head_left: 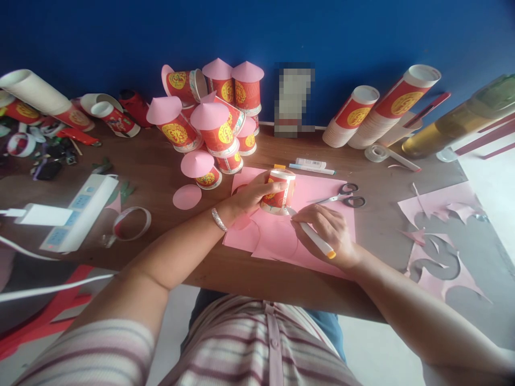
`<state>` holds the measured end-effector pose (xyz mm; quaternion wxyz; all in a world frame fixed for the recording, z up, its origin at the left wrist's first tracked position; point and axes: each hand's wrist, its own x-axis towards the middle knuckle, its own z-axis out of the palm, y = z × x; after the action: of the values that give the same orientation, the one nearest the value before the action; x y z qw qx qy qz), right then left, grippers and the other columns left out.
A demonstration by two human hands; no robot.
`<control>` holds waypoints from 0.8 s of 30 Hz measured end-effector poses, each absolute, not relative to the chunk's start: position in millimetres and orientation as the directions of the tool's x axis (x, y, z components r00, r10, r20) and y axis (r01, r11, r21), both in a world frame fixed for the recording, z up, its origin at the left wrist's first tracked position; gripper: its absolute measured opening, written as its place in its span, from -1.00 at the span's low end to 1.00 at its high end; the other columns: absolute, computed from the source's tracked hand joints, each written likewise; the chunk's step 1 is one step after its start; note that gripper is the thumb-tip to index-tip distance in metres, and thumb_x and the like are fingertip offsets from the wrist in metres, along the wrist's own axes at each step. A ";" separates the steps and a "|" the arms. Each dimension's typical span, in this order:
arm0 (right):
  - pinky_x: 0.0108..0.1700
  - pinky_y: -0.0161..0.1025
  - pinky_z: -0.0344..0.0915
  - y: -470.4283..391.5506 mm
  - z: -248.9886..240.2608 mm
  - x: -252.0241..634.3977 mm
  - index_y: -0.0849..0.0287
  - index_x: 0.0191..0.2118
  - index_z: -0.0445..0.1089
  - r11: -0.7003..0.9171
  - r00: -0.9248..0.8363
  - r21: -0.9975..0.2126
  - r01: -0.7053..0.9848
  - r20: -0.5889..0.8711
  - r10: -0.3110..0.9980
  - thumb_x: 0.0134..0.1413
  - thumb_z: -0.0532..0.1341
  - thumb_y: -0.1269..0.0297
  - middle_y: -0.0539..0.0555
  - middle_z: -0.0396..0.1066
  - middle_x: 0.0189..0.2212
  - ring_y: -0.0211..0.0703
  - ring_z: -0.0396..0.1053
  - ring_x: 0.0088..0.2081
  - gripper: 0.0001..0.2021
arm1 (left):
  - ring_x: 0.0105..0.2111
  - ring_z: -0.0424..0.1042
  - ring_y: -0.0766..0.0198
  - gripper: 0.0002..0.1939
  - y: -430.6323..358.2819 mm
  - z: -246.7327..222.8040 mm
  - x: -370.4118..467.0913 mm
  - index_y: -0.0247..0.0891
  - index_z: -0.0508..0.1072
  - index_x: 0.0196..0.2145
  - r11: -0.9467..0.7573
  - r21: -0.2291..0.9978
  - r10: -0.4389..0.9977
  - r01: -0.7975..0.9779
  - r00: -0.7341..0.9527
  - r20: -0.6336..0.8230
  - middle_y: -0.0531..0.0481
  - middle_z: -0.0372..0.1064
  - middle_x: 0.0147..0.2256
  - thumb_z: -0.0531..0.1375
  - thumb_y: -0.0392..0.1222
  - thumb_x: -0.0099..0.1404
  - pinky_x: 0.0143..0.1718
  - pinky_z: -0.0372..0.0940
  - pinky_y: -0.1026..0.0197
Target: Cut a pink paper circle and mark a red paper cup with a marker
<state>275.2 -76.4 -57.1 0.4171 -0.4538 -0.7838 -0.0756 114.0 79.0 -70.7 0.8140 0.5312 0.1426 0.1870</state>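
Observation:
My left hand is wrapped round a red paper cup with a white band down its side. The cup is held above pink paper sheets. In my right hand is a white marker with an orange end, gripped like a pen. Its tip is close to the lower part of the cup; whether it touches, I cannot tell. Black-handled scissors lie on the pink paper, right of the cup. An orange cap and other markers lie just behind it.
Several red cups with pink cone tops stand at the back left. Cup stacks, a tape roll and a bottle are at right. Pink paper scraps lie near the right edge, a power strip at left.

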 end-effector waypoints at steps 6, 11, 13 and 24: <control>-0.40 -0.26 0.41 -76.7 -59.3 274.5 0.11 -0.10 0.36 0.580 -0.243 -0.258 0.773 0.723 0.647 0.29 0.26 0.57 -0.01 0.49 -0.40 -0.22 0.46 -0.45 -0.79 | -0.35 0.48 0.24 -0.62 78.2 -71.1 115.0 -0.32 0.54 -0.21 0.366 0.919 0.456 -0.147 0.889 -0.039 -0.05 0.47 -0.36 0.41 0.08 0.27 -0.34 0.38 0.24; -0.39 -0.26 0.41 -77.6 -60.5 273.6 0.13 -0.09 0.37 0.594 -0.262 -0.245 0.767 0.724 0.638 0.27 0.27 0.59 -0.01 0.48 -0.40 -0.21 0.45 -0.44 -0.78 | -0.35 0.48 0.23 -0.58 80.7 -75.4 116.9 -0.31 0.55 -0.20 0.348 0.926 0.468 -0.148 0.883 -0.035 -0.05 0.47 -0.33 0.43 0.12 0.23 -0.35 0.35 0.22; -0.39 -0.25 0.41 -78.0 -60.5 273.3 0.13 -0.09 0.37 0.597 -0.266 -0.250 0.762 0.719 0.642 0.27 0.27 0.59 -0.01 0.48 -0.40 -0.21 0.45 -0.45 -0.78 | -0.36 0.46 0.24 -0.59 80.9 -75.6 117.0 -0.30 0.54 -0.23 0.335 0.931 0.471 -0.144 0.882 -0.033 -0.04 0.46 -0.34 0.42 0.12 0.23 -0.35 0.33 0.21; -0.37 -0.26 0.44 -78.5 -57.6 272.5 0.11 -0.10 0.39 0.603 -0.264 -0.239 0.761 0.736 0.624 0.26 0.28 0.59 -0.02 0.48 -0.41 -0.22 0.46 -0.43 -0.77 | -0.38 0.37 0.29 -0.59 81.2 -75.9 117.4 -0.28 0.48 -0.26 0.345 0.928 0.459 -0.138 0.888 -0.039 0.01 0.38 -0.38 0.43 0.11 0.23 -0.37 0.27 0.25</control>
<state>272.5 -78.5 -57.6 0.4202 -0.4378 -0.7907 -0.0813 117.4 81.2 -75.9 0.8067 0.5414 0.1483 0.1850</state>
